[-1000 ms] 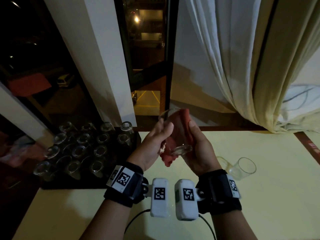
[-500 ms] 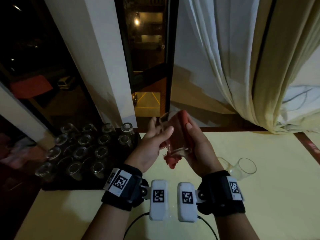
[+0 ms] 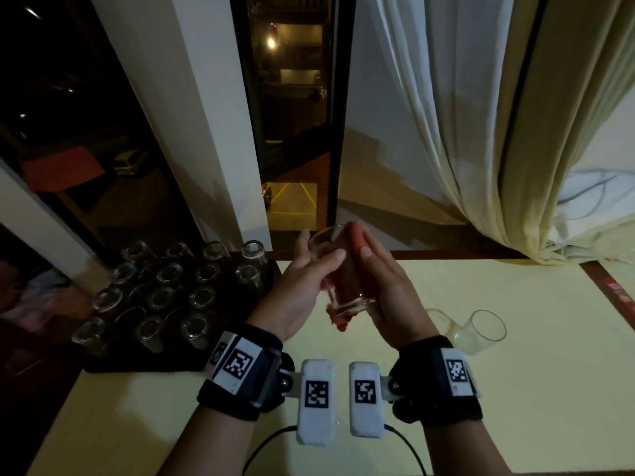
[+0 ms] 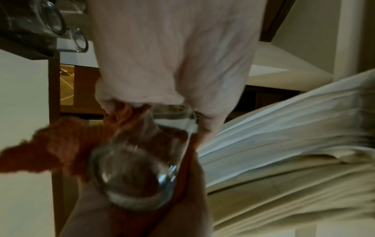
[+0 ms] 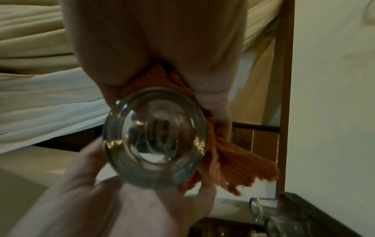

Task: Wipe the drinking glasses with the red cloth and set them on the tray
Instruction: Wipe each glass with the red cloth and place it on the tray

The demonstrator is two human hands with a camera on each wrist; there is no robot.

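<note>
Above the table I hold a clear drinking glass [image 3: 347, 290], tilted with its thick base toward me. My left hand [image 3: 305, 273] grips it from the left, thumb on the near side. My right hand [image 3: 385, 286] holds the red cloth [image 3: 357, 235] against the glass's right side; a cloth end [image 3: 338, 319] hangs below the base. The wrist views show the glass base [image 5: 156, 137] [image 4: 131, 176] close up, with the cloth [image 5: 233, 163] [image 4: 50, 152] wrapped beside it. A black tray [image 3: 113, 364] at the left carries several upturned glasses [image 3: 202, 297].
Two more glasses lie on their sides on the pale yellow table [image 3: 515, 407], one [image 3: 481, 331] to the right of my right wrist and one [image 3: 441, 317] partly behind it. A window frame [image 3: 330, 132] and a cream curtain [image 3: 481, 149] stand beyond the table's far edge.
The glass has shifted slightly between my hands, and my right hand with the cloth has slid along its side. My left thumb has moved across the glass's near face.
</note>
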